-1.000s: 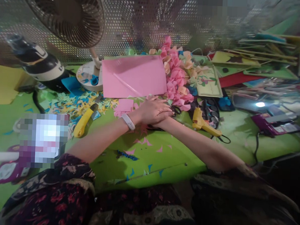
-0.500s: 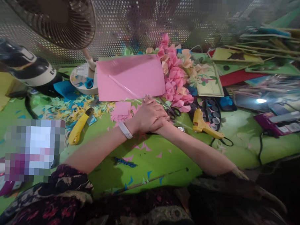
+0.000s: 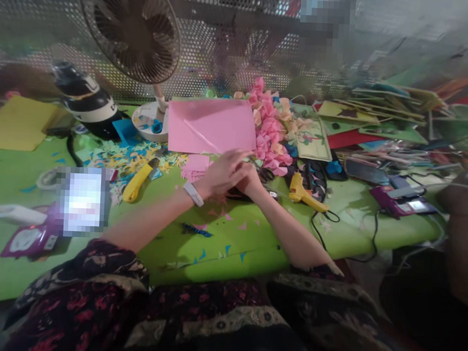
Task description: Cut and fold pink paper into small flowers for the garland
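My left hand (image 3: 222, 171), with a white band at the wrist, lies on the green table (image 3: 254, 238) just below a large pink paper sheet (image 3: 211, 125). Its fingers are stretched out and slightly blurred. My right hand (image 3: 251, 180) sits right beside it and touches it, its fingers mostly hidden behind the left hand. Black-handled scissors (image 3: 265, 174) lie just right of both hands. A small pink paper piece (image 3: 195, 163) lies to their left, and pink scraps are scattered under the wrists.
A yellow glue gun (image 3: 301, 191) with its cord lies to the right and a yellow cutter (image 3: 137, 179) to the left. At the back stand a fan (image 3: 134, 29), pink paper flowers (image 3: 270, 135) and stacked coloured sheets (image 3: 376, 109). A yellow sheet (image 3: 19, 122) lies far left.
My left hand, which lay flat over the right, has lifted and slid left, uncovering part of the right hand. The view has pulled back and shifted.
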A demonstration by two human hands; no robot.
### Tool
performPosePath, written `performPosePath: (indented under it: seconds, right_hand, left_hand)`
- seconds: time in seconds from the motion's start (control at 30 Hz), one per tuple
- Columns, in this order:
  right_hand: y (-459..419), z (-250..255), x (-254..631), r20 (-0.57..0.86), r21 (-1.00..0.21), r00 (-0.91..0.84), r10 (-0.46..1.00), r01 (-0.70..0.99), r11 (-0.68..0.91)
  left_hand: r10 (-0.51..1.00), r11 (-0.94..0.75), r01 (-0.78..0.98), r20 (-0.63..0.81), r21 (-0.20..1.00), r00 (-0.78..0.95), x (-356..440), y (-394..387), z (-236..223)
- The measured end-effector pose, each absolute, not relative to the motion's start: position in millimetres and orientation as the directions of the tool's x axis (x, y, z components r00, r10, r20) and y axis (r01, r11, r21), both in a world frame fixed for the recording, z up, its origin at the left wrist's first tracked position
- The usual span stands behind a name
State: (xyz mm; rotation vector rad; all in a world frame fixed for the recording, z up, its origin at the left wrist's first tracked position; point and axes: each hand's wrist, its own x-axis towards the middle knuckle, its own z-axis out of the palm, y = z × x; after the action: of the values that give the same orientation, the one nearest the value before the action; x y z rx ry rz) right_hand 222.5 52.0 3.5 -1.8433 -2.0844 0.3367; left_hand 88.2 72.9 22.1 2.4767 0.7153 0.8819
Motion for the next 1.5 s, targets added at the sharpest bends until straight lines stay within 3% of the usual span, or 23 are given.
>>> performPosePath:
  seconds: [0.07,0.13,0.23,0.3,0.43,0.63,0.77,0.87,1.0,1.2,1.4,1.5]
  right_hand:
    - [49,10,222,0.112,-0.356,-0.12,0.986,0.922,0.153]
    - [46,15,221,0.176,-0.371,-0.138,0.975,0.908,0.196]
    - [41,19,220,0.252,-0.417,-0.127,0.959,0.88,0.227]
    - [38,21,220,0.263,-0.421,-0.122,0.957,0.878,0.228]
    - [34,28,222,0.227,-0.395,-0.173,0.959,0.884,0.252]
    - [25,52,241,-0.031,-0.393,-0.401,0.916,0.847,0.358]
    - [20,63,256,-0.12,-0.404,-0.49,0.863,0.819,0.409]
    - [20,66,260,-0.199,-0.389,-0.512,0.836,0.824,0.412]
    - [20,67,261,-0.176,-0.339,-0.518,0.837,0.83,0.443]
    - [17,74,272,-0.074,-0.341,-0.504,0.861,0.824,0.453]
    - [18,75,263,-0.187,-0.325,-0.49,0.852,0.849,0.417]
    - [14,76,251,-0.065,-0.416,-0.469,0.881,0.815,0.403]
  left_hand:
    - [0.746,-0.664,0.478,0.462,0.575,0.48,68,66,27]
    - [0.852,-0.521,0.614,0.324,0.593,0.411,51,59,30]
    - [0.873,-0.374,0.698,-0.022,0.611,0.488,40,49,32]
    - [0.833,-0.319,0.675,-0.144,0.666,0.535,42,45,30]
    - [0.795,-0.23,0.571,-0.186,0.788,0.577,50,44,19]
    - [0.815,-0.024,0.467,-0.253,0.884,0.521,52,47,2]
    - [0.814,-0.074,0.531,-0.256,0.844,0.522,55,46,3]
    - [0.815,-0.223,0.607,-0.196,0.763,0.546,58,45,9]
    - [0.819,-0.392,0.665,-0.088,0.635,0.567,59,43,9]
    - [0.803,-0.372,0.527,-0.02,0.764,0.596,45,36,6]
    - [0.863,-0.445,0.554,0.172,0.704,0.474,11,30,35]
    - [0.853,-0.461,0.457,0.239,0.761,0.463,2,23,39]
